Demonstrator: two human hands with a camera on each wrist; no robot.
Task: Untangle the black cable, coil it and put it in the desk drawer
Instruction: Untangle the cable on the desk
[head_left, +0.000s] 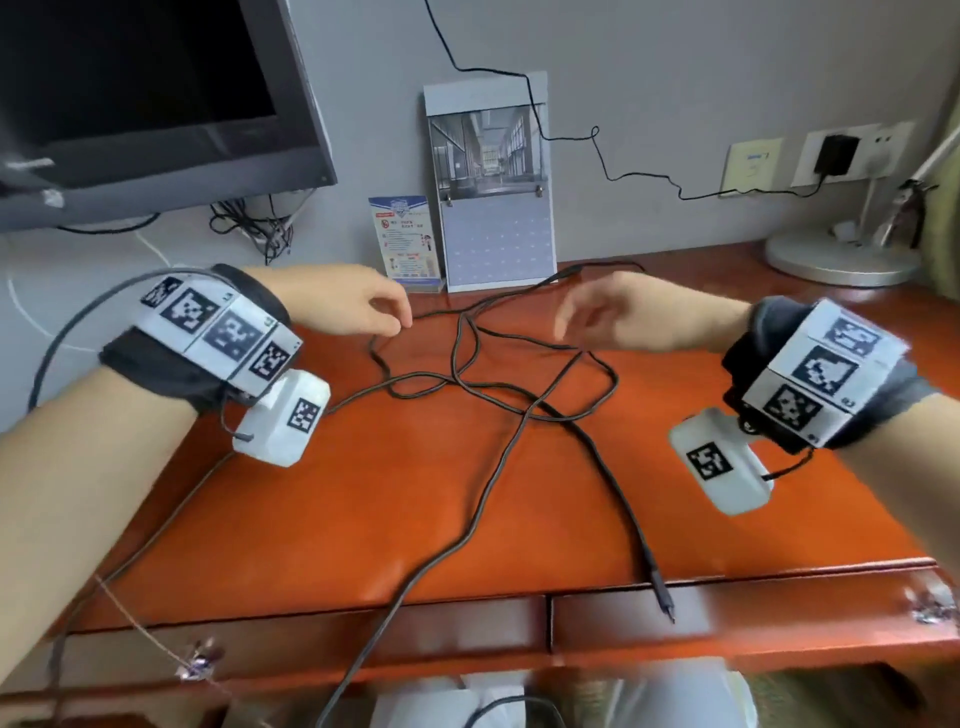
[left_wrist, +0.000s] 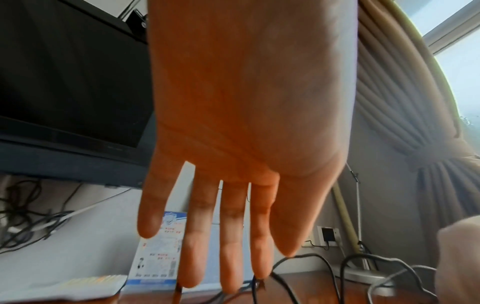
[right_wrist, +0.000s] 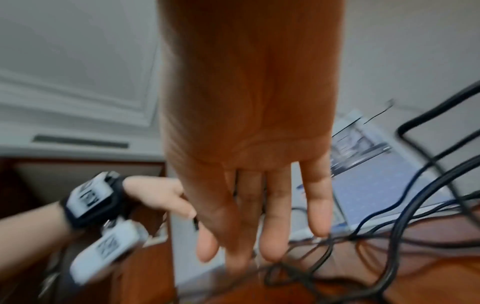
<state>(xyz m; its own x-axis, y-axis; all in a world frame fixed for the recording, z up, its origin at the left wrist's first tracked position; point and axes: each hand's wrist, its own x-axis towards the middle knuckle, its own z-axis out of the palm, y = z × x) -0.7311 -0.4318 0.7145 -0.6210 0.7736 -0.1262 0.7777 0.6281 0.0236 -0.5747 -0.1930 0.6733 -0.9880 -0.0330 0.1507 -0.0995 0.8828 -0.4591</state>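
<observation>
The black cable lies in loose, crossing loops on the red-brown desk, and both hands hover over its far part. The left hand has its fingers stretched out straight and slightly spread, tips down at the cable; in the left wrist view the strands run right under the fingertips, though whether they touch cannot be told. The right hand also has its fingers extended and holds nothing, with a tangle of loops just beyond and below the tips. Between the two sets of fingers the cable crosses itself several times. One strand runs back from the fingers toward the person, ending in a plug that hangs over the desk's front edge, above the closed desk drawer. Beyond the fingertips, a calendar and a small card stand against the wall.
</observation>
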